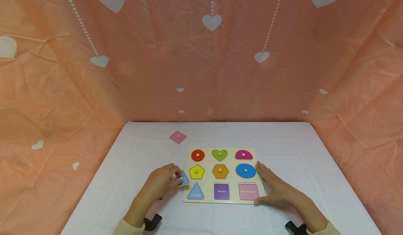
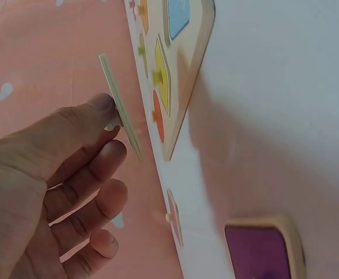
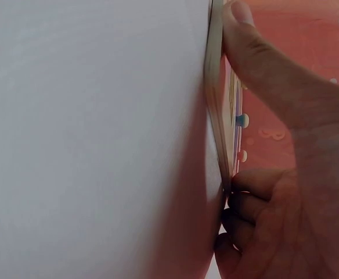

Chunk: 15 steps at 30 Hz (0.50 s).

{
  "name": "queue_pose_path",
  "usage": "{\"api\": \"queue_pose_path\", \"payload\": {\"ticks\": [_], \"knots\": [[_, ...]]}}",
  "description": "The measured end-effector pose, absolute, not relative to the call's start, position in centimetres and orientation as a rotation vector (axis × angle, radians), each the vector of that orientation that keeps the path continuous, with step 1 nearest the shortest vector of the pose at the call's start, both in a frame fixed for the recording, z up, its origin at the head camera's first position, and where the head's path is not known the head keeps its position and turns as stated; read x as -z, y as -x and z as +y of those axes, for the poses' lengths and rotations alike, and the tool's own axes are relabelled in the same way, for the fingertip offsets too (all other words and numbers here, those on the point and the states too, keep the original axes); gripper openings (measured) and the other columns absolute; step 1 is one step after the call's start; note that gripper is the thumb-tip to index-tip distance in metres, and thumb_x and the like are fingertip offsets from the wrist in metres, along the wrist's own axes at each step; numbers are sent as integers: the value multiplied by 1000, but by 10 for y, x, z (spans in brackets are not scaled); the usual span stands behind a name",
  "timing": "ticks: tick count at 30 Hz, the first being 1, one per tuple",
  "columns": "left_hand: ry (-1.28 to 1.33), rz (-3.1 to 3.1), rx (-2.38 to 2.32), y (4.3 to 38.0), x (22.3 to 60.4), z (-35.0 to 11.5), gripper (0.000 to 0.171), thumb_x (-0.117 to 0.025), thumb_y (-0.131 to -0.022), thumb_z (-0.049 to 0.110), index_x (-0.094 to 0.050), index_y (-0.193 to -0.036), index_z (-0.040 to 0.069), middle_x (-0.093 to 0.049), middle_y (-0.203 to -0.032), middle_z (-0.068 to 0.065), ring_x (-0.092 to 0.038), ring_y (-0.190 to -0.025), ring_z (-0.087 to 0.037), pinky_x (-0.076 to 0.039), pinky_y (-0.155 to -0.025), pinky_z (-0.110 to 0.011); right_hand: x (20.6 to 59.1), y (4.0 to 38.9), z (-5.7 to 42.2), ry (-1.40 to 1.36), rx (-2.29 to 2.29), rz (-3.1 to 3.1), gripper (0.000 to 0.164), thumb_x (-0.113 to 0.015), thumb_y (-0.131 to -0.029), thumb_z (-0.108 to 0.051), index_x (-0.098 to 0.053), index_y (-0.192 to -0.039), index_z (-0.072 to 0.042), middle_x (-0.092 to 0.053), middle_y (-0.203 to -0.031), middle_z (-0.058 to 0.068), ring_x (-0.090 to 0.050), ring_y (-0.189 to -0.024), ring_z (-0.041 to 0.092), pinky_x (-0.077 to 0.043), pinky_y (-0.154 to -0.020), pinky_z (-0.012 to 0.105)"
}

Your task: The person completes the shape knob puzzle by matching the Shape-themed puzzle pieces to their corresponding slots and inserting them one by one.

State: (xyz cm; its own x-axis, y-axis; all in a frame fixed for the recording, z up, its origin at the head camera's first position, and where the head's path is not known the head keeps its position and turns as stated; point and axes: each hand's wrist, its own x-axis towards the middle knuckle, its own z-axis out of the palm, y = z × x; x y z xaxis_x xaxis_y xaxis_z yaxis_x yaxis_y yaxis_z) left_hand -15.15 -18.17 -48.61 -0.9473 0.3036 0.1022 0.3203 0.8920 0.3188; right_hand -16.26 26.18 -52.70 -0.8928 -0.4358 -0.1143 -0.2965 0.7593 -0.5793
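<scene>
My left hand [image 1: 162, 179] pinches a blue triangle puzzle piece [image 1: 184, 179] just off the left edge of a wooden shape puzzle board [image 1: 207, 182]. In the left wrist view the triangle is seen edge-on, raised, with thumb and finger at its knob. On the board, the near row shows a light-blue triangle slot [image 1: 196, 192], a purple square slot [image 1: 221, 192] and a pink rectangle slot [image 1: 248, 192], each without a knobbed piece. My right hand [image 1: 277, 189] holds the board's right side, thumb at the near corner and fingers along the edge.
Knobbed pieces sit in the middle and far rows, among them a red circle [image 1: 197, 155] and a blue oval [image 1: 246, 171]. A pink diamond piece [image 1: 178, 137] lies beyond the board. A purple piece [image 2: 259, 251] lies near my left wrist. Orange cloth [image 1: 207, 70] surrounds the white table [image 1: 283, 137].
</scene>
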Motion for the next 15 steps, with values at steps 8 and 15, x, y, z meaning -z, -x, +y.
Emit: {"api": "queue_pose_path", "payload": {"ticks": [8,15], "knots": [[612,-3016,442,152,490,-167,19,-90,-88,27,-74,-94,20,-65,-90,10,-52,-76,-8,-53,-71,-25,526,162,262,584,843,2720,137,-96,-68,-62,-26,-168,1,-22,-175,24,-21,-157,57,-28,-122,67],[720,-3002,409,154,495,-158,20,-92,-87,28,-76,-95,19,-62,-87,10,-53,-76,-8,-53,-71,-26,527,163,262,582,840,2717,137,-96,-68,-62,-26,-168,0,-22,-175,24,-21,-157,56,-28,-122,67]]}}
